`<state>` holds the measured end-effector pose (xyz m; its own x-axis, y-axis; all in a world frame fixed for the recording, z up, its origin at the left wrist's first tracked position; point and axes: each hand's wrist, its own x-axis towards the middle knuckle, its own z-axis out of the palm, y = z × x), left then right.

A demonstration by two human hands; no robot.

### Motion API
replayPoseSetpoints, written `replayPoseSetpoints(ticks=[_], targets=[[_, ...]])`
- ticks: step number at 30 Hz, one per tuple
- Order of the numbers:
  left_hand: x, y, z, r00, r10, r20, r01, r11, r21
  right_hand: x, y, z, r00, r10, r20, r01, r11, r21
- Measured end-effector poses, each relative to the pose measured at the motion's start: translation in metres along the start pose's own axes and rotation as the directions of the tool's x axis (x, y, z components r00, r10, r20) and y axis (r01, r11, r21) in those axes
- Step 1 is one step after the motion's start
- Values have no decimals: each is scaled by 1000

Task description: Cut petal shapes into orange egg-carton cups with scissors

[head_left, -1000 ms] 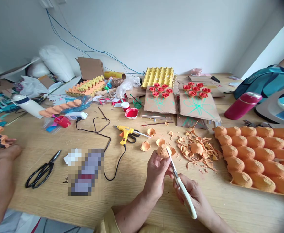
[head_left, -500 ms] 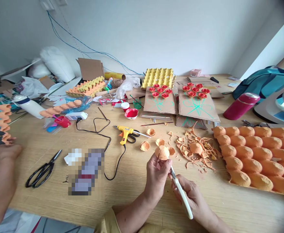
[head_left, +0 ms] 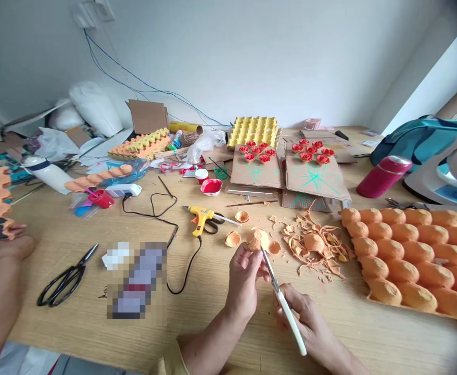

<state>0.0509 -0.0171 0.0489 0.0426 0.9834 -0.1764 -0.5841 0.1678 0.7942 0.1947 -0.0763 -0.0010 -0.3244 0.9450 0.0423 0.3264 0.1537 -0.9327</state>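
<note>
Pinched in the fingers of my left hand (head_left: pixel 244 276) is an orange egg-carton cup (head_left: pixel 256 240). My right hand (head_left: pixel 301 315) is closed around white-handled scissors (head_left: pixel 290 316), whose blades reach up to the lower right edge of the cup. Just behind my left hand lie cut cups, among them a scalloped one (head_left: pixel 232 239) and a smaller one (head_left: pixel 242 216). A pile of orange carton scraps (head_left: pixel 316 242) with a cup in it is spread to the right of the cup I hold.
A large orange egg tray (head_left: pixel 408 260) lies at the right. A yellow glue gun (head_left: pixel 202 216) with its black cord rests mid-table. Black scissors (head_left: pixel 68 276) lie at the left, near another person's arm (head_left: pixel 2 291). Cardboard sheets with red flowers (head_left: pixel 314 174) stand behind, near a pink bottle (head_left: pixel 384 176).
The scissors' blades now reach up to the cup's edge, where before they were lower beside my left thumb. The cup has been turned slightly in my left fingers. The view has shifted a little.
</note>
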Motion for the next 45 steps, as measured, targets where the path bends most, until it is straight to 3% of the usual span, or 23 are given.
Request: replayPoseSetpoints(ticks=[6,12,20,25,35,45], targets=[[7,6,-6,999,29,-43,-32,995,-96,-2,1,-4,992,82,94,-96,982,165],[11,8,-6,1000,-14,-15,11,981,-194,-1,-9,-15,983,89,161,-121,971,204],[15,8,-9,998,-58,-30,49,968,-247,0,-11,-16,984,121,127,-147,966,215],[15,8,-8,997,-63,-49,50,972,-230,4,-12,-14,989,72,132,-107,953,282],[13,4,-10,997,-73,-1,71,980,-185,0,-4,-10,992,90,92,-117,924,363],[10,4,-8,995,-98,-10,97,990,-107,1,-1,-8,994,101,44,-110,951,290]])
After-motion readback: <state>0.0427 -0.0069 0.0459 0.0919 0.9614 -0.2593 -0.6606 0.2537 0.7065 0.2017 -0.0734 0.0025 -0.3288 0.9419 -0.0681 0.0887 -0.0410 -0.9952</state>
